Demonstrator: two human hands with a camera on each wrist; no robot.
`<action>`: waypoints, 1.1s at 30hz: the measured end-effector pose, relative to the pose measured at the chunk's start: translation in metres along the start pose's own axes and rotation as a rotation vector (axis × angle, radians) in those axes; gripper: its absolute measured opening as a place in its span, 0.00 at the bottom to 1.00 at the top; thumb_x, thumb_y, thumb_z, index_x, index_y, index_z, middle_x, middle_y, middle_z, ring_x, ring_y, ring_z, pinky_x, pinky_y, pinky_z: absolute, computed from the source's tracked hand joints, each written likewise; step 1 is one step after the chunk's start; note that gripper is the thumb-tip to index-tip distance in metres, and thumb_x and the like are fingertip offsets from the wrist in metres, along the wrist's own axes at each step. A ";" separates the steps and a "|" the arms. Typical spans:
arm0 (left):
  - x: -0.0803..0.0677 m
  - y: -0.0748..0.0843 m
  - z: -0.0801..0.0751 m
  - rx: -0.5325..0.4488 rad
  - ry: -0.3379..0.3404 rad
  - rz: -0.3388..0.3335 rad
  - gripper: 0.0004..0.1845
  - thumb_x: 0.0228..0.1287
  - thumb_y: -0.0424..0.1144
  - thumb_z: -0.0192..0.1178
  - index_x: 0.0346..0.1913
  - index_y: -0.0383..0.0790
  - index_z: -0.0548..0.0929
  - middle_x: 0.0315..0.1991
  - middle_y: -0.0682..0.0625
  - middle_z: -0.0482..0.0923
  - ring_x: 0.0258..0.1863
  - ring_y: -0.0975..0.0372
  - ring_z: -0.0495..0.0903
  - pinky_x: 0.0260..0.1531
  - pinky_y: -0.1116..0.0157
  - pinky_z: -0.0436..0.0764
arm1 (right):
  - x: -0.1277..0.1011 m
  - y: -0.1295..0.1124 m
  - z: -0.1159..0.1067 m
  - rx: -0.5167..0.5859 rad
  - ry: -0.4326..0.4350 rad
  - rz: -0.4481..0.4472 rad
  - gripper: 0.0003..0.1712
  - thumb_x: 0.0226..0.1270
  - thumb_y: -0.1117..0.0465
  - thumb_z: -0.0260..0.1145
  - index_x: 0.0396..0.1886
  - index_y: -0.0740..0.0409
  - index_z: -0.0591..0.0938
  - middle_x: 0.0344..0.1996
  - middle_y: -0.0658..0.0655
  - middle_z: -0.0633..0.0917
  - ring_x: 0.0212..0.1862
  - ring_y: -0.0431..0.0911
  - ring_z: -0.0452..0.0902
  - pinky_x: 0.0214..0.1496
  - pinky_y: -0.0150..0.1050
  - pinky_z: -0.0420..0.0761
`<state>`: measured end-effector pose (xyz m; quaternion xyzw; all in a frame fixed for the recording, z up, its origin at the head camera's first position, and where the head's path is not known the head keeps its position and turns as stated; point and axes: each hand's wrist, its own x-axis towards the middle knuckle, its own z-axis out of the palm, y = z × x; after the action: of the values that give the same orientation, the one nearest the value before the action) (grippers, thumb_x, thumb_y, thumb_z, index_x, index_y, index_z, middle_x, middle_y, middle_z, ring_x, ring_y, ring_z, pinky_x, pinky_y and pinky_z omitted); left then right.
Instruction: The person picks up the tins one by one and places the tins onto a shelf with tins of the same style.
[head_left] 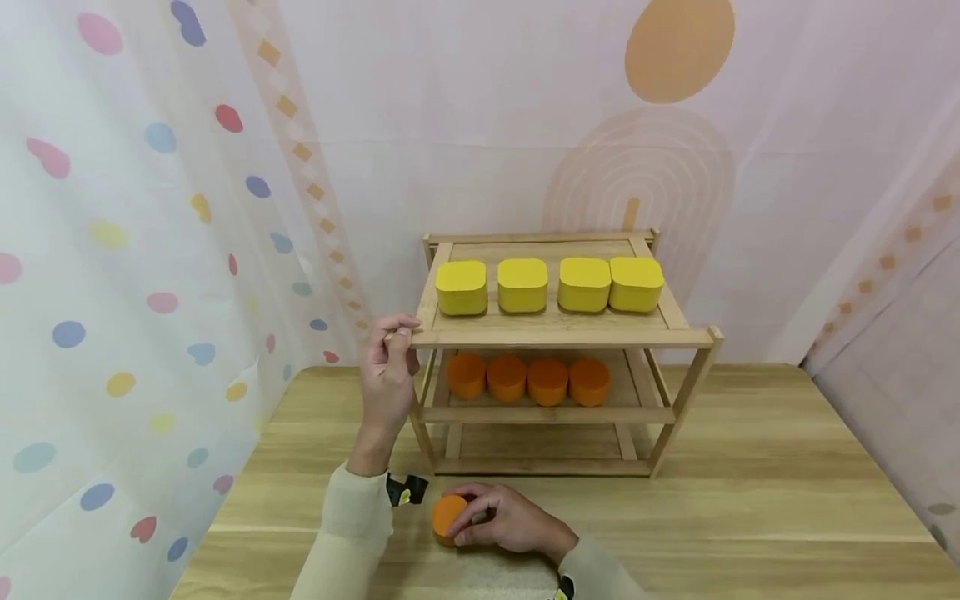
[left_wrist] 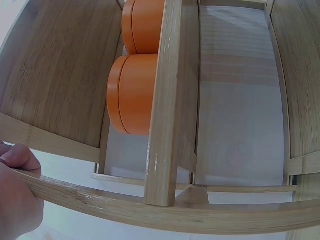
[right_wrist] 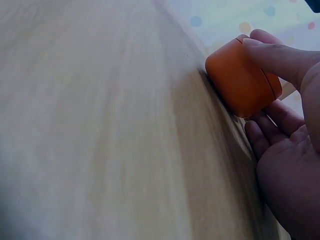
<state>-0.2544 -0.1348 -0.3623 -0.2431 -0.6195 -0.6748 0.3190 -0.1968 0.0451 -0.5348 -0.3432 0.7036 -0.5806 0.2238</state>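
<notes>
A three-tier wooden rack (head_left: 555, 337) stands on the wooden table (head_left: 750, 500). Several yellow square tins (head_left: 522, 284) sit on its top tier and several round orange tins (head_left: 527, 379) on the middle tier. My left hand (head_left: 388, 367) grips the top tier's front-left corner; in the left wrist view the left hand (left_wrist: 17, 195) curls over the rack's rail (left_wrist: 165, 207) with orange tins (left_wrist: 131, 92) behind it. Near the table's front edge my right hand (head_left: 504, 517) holds a round orange tin (head_left: 447, 517) that rests on the table. In the right wrist view the fingers (right_wrist: 277, 55) wrap that orange tin (right_wrist: 240, 82).
The rack's bottom tier (head_left: 540, 442) holds nothing. Patterned curtains (head_left: 135, 250) hang close on the left and behind, and a grey panel (head_left: 892, 375) closes the right. Bare tabletop stretches to the right of the rack.
</notes>
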 end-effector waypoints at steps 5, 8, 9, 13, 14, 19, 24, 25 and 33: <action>-0.001 0.001 -0.001 0.009 0.002 -0.017 0.11 0.76 0.31 0.43 0.45 0.24 0.72 0.16 0.55 0.59 0.14 0.65 0.57 0.16 0.69 0.59 | 0.001 -0.001 0.001 0.027 -0.006 0.020 0.09 0.64 0.59 0.71 0.41 0.56 0.90 0.66 0.53 0.75 0.66 0.41 0.69 0.66 0.34 0.68; -0.001 0.001 0.000 0.009 0.001 -0.017 0.11 0.76 0.32 0.43 0.45 0.24 0.72 0.15 0.55 0.58 0.14 0.64 0.57 0.16 0.69 0.59 | 0.001 -0.001 0.000 0.027 -0.009 0.020 0.09 0.64 0.59 0.70 0.41 0.57 0.90 0.66 0.54 0.75 0.67 0.41 0.68 0.66 0.34 0.68; -0.001 0.001 0.000 0.008 0.002 -0.017 0.12 0.76 0.32 0.43 0.45 0.24 0.72 0.15 0.55 0.58 0.14 0.64 0.57 0.16 0.69 0.59 | 0.001 -0.002 -0.001 0.027 -0.008 0.020 0.09 0.64 0.59 0.70 0.41 0.57 0.90 0.66 0.54 0.75 0.68 0.42 0.68 0.66 0.34 0.67; -0.001 0.002 -0.001 0.021 0.009 -0.024 0.12 0.76 0.32 0.44 0.45 0.24 0.73 0.15 0.55 0.58 0.14 0.64 0.57 0.16 0.69 0.59 | 0.002 -0.005 -0.003 0.019 -0.003 0.023 0.09 0.64 0.59 0.71 0.41 0.56 0.90 0.66 0.55 0.76 0.69 0.42 0.67 0.66 0.33 0.68; -0.001 0.002 -0.001 0.025 0.011 -0.026 0.12 0.76 0.32 0.44 0.45 0.24 0.73 0.15 0.55 0.58 0.14 0.64 0.57 0.17 0.69 0.59 | 0.002 -0.006 -0.004 0.014 -0.003 0.023 0.09 0.64 0.58 0.71 0.41 0.56 0.90 0.66 0.55 0.76 0.69 0.42 0.67 0.66 0.33 0.68; -0.002 0.002 0.000 0.030 0.012 -0.034 0.12 0.77 0.32 0.44 0.44 0.24 0.73 0.16 0.55 0.59 0.14 0.64 0.58 0.17 0.69 0.60 | 0.001 -0.011 -0.007 -0.022 -0.020 0.015 0.10 0.65 0.57 0.70 0.42 0.55 0.90 0.63 0.54 0.79 0.70 0.44 0.67 0.66 0.33 0.68; -0.002 0.001 0.000 0.008 0.009 -0.038 0.12 0.77 0.33 0.44 0.44 0.24 0.73 0.15 0.55 0.58 0.14 0.64 0.56 0.16 0.68 0.59 | -0.001 -0.020 -0.013 -0.010 -0.055 -0.001 0.10 0.66 0.57 0.69 0.43 0.56 0.90 0.62 0.52 0.80 0.71 0.47 0.66 0.69 0.33 0.64; -0.002 0.001 0.000 0.011 0.009 -0.038 0.12 0.77 0.33 0.44 0.44 0.24 0.73 0.15 0.55 0.58 0.14 0.64 0.56 0.16 0.68 0.59 | -0.002 -0.022 -0.014 -0.004 -0.062 -0.008 0.11 0.66 0.58 0.69 0.43 0.57 0.89 0.62 0.52 0.80 0.71 0.47 0.66 0.69 0.34 0.64; -0.002 0.000 -0.002 0.014 -0.001 -0.010 0.12 0.77 0.32 0.43 0.44 0.23 0.73 0.14 0.54 0.57 0.13 0.64 0.56 0.16 0.68 0.58 | -0.007 -0.041 -0.028 -0.014 -0.089 -0.093 0.11 0.66 0.60 0.68 0.45 0.61 0.88 0.62 0.56 0.79 0.68 0.44 0.68 0.68 0.37 0.68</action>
<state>-0.2531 -0.1362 -0.3644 -0.2381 -0.6256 -0.6720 0.3168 -0.2026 0.0652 -0.4892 -0.4026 0.6804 -0.5694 0.2252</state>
